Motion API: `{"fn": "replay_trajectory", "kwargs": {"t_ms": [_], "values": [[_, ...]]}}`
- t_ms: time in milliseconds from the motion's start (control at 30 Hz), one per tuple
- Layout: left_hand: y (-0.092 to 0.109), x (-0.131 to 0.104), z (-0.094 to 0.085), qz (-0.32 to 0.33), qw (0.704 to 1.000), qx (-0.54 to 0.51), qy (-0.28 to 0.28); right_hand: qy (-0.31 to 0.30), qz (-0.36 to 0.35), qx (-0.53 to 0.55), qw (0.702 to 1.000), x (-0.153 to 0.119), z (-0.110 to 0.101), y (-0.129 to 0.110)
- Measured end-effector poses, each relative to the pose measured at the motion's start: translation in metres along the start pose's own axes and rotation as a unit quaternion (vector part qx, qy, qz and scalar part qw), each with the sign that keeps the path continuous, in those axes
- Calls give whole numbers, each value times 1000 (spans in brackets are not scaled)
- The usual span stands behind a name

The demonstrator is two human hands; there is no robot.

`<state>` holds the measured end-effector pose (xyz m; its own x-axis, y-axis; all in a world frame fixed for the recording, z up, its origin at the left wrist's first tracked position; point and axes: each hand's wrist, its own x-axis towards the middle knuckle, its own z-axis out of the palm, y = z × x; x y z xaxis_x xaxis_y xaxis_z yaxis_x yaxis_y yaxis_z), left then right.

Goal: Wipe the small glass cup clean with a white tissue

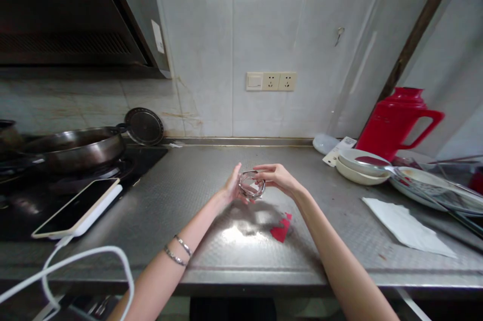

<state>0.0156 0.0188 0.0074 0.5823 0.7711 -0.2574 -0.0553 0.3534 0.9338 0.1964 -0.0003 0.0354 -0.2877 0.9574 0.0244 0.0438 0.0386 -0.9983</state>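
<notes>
A small clear glass bowl or dish (pixel 250 185) is held between both hands above the steel counter, its opening turned toward the camera. My left hand (pixel 234 186) supports it from the left and below, with a thumb pointing up. On the right side, my right hand (pixel 274 176) has its fingers at the rim, and the fingertips reach over the opening. Torn red pieces (pixel 280 230) lie on the counter below and right of the hands. Two silver bracelets circle the left wrist.
Left are a phone (pixel 79 208) with a white cable (pixel 85 251), a steel pan (pixel 75 150) and a hob. Right are a white napkin (pixel 407 226), stacked bowls (pixel 358 172), a plate (pixel 433 190) and a red thermos (pixel 394 125). A steel counter edge (pixel 256 276) runs in front.
</notes>
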Motion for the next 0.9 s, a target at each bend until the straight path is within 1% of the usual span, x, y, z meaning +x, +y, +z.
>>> {"fn": "replay_trajectory", "kwargs": {"t_ms": [33, 67, 100, 133, 167, 200, 233, 300, 367, 467, 567, 633, 700, 767, 800, 900], "values": [[0, 2, -1, 30, 997, 38, 67, 24, -2, -6, 1000, 0, 1, 0], [-1, 4, -3, 71, 984, 81, 141, 52, -1, -14, 999, 0, 3, 0], [-2, 5, -3, 119, 962, 127, 210, 84, 0, -25, 996, 1, 3, 0], [-3, 5, -3, 171, 934, 172, 262, 116, 1, -41, 992, 2, 4, 1], [-4, 5, -2, 221, 906, 214, 292, 147, 0, -61, 987, 3, 5, 2], [-5, 3, 0, 264, 881, 253, 300, 175, -5, -86, 981, 5, 5, 4], [-6, 1, 3, 297, 863, 288, 290, 199, -12, -116, 973, 6, 5, 5], [-9, -4, 9, 328, 844, 339, 254, 235, -34, -183, 954, 8, 5, 8], [-12, -6, 15, 322, 848, 354, 229, 254, -54, -241, 935, 9, 7, 10], [-17, -4, 18, 292, 865, 342, 221, 264, -74, -293, 916, 6, 14, 10], [-21, 0, 15, 286, 872, 321, 233, 260, -93, -308, 910, 4, 20, 10], [-23, 3, 12, 298, 876, 286, 249, 240, -105, -298, 918, 6, 20, 11], [-23, 5, 9, 308, 877, 262, 259, 207, -108, -258, 937, 10, 16, 14], [-22, 5, 7, 312, 876, 265, 254, 185, -98, -227, 951, 16, 7, 19], [-21, 5, 7, 314, 876, 269, 249, 184, -90, -225, 953, 19, 2, 22], [-18, 5, 5, 324, 882, 259, 226, 209, -73, -293, 930, 24, -13, 32]]}}
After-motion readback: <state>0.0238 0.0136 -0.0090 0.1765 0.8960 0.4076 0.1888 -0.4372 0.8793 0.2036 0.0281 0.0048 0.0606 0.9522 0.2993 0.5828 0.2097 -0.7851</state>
